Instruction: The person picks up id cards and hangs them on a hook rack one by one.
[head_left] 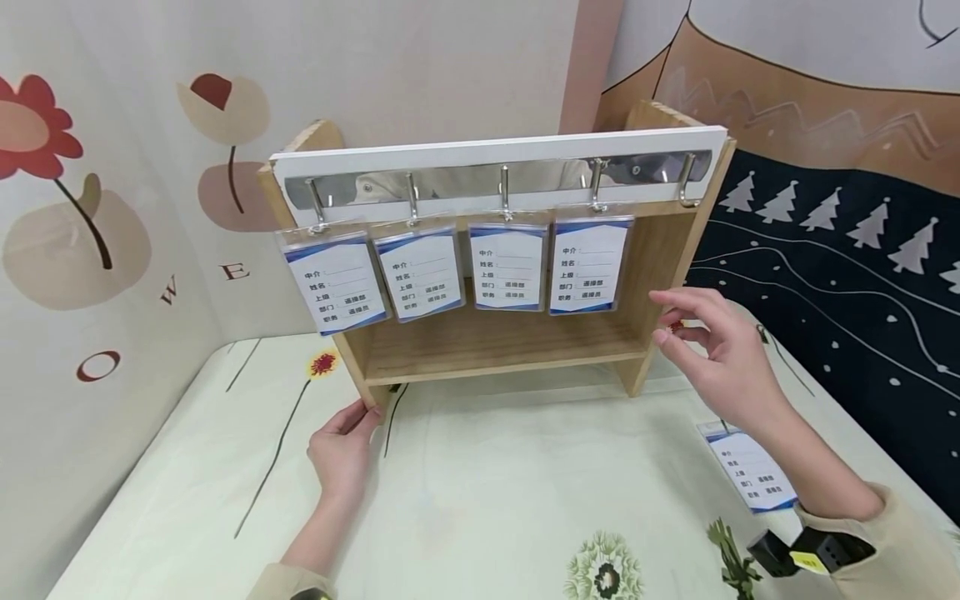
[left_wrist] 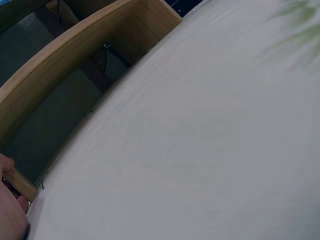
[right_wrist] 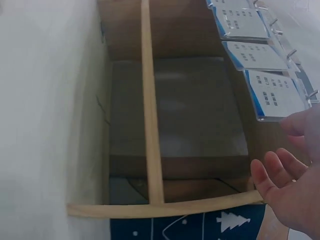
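Note:
A small wooden shelf rack (head_left: 487,354) stands on the table, with a white board (head_left: 480,150) and metal hooks along its top front. Several clear badge holders (head_left: 507,267) with white and blue cards hang in a row from the hooks; the rightmost hook (head_left: 686,179) is bare. My left hand (head_left: 341,454) grips the bottom of the rack's left side panel, thumb and fingers on either side of the wood (left_wrist: 22,185). Beside the right panel, my right hand (head_left: 723,358) is raised with loosely bent fingers and nothing in them, close to the rightmost hanging badge (right_wrist: 275,95).
Another badge (head_left: 750,467) lies on the table at the right, partly under my right forearm. The pale green flowered tablecloth (head_left: 487,483) covers the table. Behind the rack hangs a printed curtain (head_left: 450,67), and a dark tree-patterned cloth (head_left: 840,275) is at the right.

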